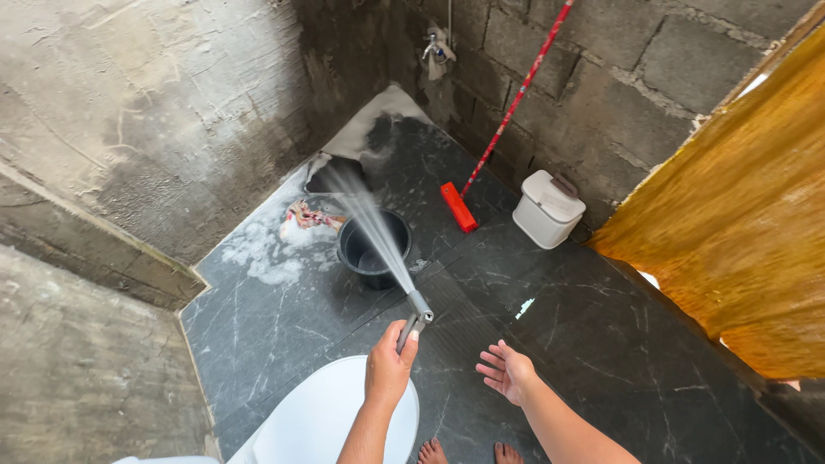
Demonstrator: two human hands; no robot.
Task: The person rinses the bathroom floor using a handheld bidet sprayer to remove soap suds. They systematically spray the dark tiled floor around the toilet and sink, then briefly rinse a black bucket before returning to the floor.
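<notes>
My left hand (388,365) grips a grey spray nozzle (417,313) that shoots a fan of water toward the far corner of the dark wet floor (601,344). The spray passes over a black bucket (374,249) and lands near a wet patterned rag (308,215) lying in soap foam (266,253). My right hand (507,371) hovers open, palm up, holding nothing, to the right of the nozzle. My bare toes (468,451) show at the bottom edge.
A white toilet lid (318,421) sits just below my left arm. A red brush with a long red handle (481,172) leans on the block wall. A small white lidded bin (548,209) stands by the wall. An orange curtain (739,215) hangs right.
</notes>
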